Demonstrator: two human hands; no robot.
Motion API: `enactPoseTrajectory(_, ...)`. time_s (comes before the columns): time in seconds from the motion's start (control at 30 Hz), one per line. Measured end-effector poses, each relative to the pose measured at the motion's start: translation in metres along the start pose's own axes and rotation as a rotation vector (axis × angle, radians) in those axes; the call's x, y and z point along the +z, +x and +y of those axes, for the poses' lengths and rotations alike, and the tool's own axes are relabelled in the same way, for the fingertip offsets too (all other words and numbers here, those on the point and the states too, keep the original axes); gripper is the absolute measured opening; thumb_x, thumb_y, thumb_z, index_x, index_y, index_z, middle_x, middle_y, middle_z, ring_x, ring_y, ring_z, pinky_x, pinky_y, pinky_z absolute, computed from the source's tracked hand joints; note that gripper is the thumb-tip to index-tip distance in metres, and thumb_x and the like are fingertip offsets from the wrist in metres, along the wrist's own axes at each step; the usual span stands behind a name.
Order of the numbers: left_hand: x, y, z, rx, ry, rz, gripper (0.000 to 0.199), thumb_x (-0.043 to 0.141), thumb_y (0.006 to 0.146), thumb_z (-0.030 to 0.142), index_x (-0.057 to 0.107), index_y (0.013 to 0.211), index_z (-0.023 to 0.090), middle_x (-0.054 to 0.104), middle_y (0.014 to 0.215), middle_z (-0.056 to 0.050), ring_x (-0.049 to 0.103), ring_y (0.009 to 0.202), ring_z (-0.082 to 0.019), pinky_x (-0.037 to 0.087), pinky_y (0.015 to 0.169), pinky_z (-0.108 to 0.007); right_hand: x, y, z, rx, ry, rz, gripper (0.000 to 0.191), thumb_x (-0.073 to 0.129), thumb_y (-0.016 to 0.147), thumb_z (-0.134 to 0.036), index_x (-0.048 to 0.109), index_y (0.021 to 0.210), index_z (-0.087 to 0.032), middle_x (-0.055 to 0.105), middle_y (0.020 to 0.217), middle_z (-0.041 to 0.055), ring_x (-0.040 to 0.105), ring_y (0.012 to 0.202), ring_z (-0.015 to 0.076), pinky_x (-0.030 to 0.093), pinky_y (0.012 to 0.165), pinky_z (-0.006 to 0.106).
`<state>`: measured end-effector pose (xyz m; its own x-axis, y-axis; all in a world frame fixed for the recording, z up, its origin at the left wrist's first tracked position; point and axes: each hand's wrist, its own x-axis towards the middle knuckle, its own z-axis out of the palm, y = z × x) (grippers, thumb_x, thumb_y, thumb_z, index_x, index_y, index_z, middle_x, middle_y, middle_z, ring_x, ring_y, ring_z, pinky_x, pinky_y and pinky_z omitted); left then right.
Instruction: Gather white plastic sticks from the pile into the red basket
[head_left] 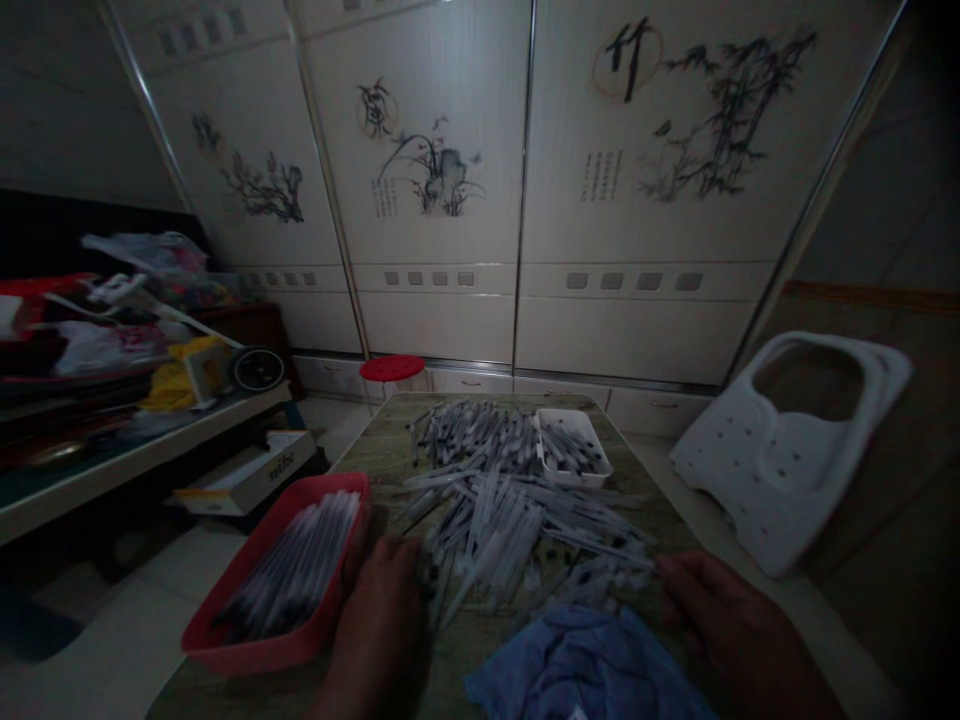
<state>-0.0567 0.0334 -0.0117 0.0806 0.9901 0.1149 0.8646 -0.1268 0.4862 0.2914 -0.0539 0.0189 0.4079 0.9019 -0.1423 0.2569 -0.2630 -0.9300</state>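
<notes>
Maybe for easy reach, a red tub (259,655) of pens (300,560) is sitting by the left hand (385,590); I can't tell if left or right hand (709,598) is gripping.

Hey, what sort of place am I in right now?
Most likely a room in a home: tall cupboard doors decorated with plant pictures, a red stool in front of them, and plastic bags among household clutter off to the left.

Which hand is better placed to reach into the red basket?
Probably the left hand: it is close beside the red basket. The right hand is farther off, across the loose pen-like sticks.
</notes>
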Motion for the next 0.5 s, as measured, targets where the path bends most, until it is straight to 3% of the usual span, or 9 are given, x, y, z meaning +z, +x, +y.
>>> enactPoseTrajectory(0.17,0.0050,0.0025,-0.0064,0.012,0.052,0.038,0.026,0.040,0.095,0.012,0.064,0.091,0.020,0.064,0.101,-0.010,0.060,0.094,-0.024,0.045,0.087,-0.035,-0.0004,-0.0001,-0.0012,-0.010,-0.007,0.027,0.042,0.052,0.097,-0.057,0.063,0.075,-0.023,0.061,0.065,-0.0030,0.057,0.059,0.0154,0.043,0.054,0.026)
enactPoseTrajectory(0.33,0.0051,0.0014,-0.0054,-0.017,0.052,0.079,0.016,0.048,0.091,0.014,0.063,0.088,0.020,0.065,0.100,-0.011,0.062,0.094,-0.025,0.045,0.087,-0.035,0.0032,-0.0007,-0.0047,-0.003,0.043,0.012,0.042,0.054,0.095,-0.059,0.062,0.074,-0.024,0.058,0.063,-0.0036,0.054,0.057,0.0147,0.041,0.051,0.025)
enactPoseTrajectory(0.5,0.0042,-0.0002,-0.0027,-0.062,0.027,0.125,0.014,0.047,0.094,0.022,0.057,0.086,0.021,0.065,0.093,-0.010,0.062,0.083,-0.024,0.045,0.076,-0.034,0.0061,0.0003,-0.0070,-0.056,0.010,0.046,0.042,0.054,0.094,-0.060,0.063,0.074,-0.024,0.060,0.062,-0.0031,0.055,0.057,0.0154,0.044,0.050,0.025)
